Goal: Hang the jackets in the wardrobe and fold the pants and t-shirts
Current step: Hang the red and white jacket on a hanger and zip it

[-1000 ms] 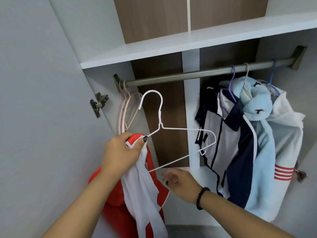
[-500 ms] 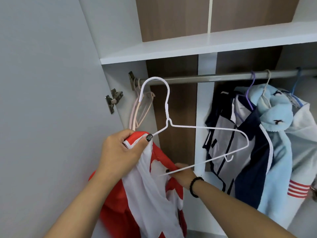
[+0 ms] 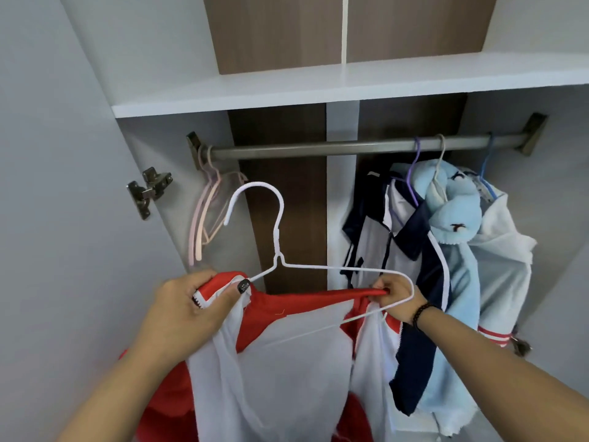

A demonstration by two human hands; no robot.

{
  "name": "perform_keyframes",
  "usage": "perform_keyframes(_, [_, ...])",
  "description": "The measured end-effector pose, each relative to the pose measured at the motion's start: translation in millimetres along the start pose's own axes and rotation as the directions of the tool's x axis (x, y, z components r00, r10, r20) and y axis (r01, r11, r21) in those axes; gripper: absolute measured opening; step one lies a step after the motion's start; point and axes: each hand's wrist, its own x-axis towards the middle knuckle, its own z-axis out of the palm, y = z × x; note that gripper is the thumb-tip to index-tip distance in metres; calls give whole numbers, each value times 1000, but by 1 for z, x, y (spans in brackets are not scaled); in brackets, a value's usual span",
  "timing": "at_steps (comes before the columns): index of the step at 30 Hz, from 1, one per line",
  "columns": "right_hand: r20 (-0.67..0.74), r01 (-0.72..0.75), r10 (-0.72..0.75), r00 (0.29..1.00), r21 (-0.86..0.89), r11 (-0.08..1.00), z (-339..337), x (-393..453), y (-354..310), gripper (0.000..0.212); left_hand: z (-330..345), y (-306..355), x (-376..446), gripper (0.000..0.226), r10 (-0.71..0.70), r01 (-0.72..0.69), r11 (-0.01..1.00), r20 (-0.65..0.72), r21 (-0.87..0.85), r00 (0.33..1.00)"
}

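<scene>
A red and white jacket (image 3: 287,355) hangs between my hands in front of the open wardrobe. My left hand (image 3: 194,304) grips its collar together with the left end of a white wire hanger (image 3: 279,237). My right hand (image 3: 393,296) pinches the red collar edge at the hanger's right end, stretching the collar across. The hanger's hook points up, below the metal rail (image 3: 350,147). Its lower bar lies against the jacket's white lining.
Three jackets hang at the rail's right: a navy and white one (image 3: 404,250), a light blue one (image 3: 452,218) and a white one (image 3: 506,250). Spare pink hangers (image 3: 204,212) hang at the rail's left end. A white shelf (image 3: 350,87) runs above; the grey door (image 3: 47,186) stands left.
My right hand rose from below the hanger, took the red collar edge and pulled it right to the hanger's right end. The jacket now spreads open between both hands.
</scene>
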Motion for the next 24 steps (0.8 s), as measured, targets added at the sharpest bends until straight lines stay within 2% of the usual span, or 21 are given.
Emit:
perform_keyframes(4, [-4,19,-18,1000,117,993,-47,0,9,40,17,5,10,44,10,-10,1000,9,-5,1000])
perform_keyframes(6, [-12,12,-10,1000,166,986,-63,1,11,36,21,7,12,33,10,-10,1000,6,3,1000])
perform_keyframes(9, [-59,-37,54,997,255,966,-88,5,12,27,34,11,15,20,80,-83,994,44,66,996])
perform_keyframes(13, [-138,15,16,990,225,974,-105,12,4,32,56,12,15,13,128,-143,966,82,214,988])
perform_keyframes(15, [-167,37,-2,986,202,979,-110,15,-3,38,69,19,14,17,119,-128,961,53,243,991])
perform_keyframes(19, [-175,81,-29,984,295,952,-118,17,-20,41,98,31,17,28,35,-36,972,10,232,999])
perform_keyframes(24, [-223,105,-49,974,247,963,-121,22,-46,40,141,47,21,26,-137,133,988,44,78,990])
